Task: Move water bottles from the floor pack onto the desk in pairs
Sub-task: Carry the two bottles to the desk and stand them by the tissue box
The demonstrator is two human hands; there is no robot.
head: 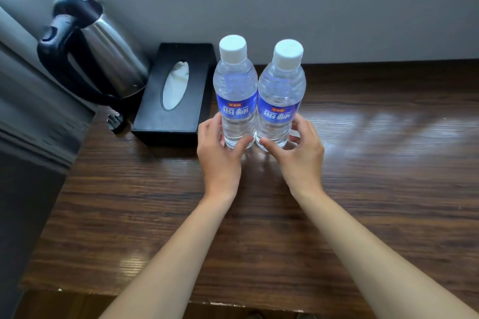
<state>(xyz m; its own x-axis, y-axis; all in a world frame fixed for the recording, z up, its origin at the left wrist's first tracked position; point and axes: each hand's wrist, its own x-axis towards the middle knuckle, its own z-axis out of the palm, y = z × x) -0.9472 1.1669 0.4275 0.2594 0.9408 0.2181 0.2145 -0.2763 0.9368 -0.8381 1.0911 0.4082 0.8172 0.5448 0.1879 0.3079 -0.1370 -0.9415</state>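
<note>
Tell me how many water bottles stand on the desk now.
2. The left bottle stands upright beside the black tissue box, held by the left hand. The right bottle stands against it, held by the right hand. The floor pack is out of view.

Dark wooden desk (363, 189) bears two bottles (236, 101), tissue box (155, 122), kettle (108, 54).

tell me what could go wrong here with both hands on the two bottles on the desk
1. The left bottle and right bottle stand touching; if the left hand or right hand pulls away unevenly, one could tip the other.
2. The left bottle stands close beside the black tissue box; a nudge leftward could knock it against the box.
3. The glossy desk might let the bases slide.
</note>
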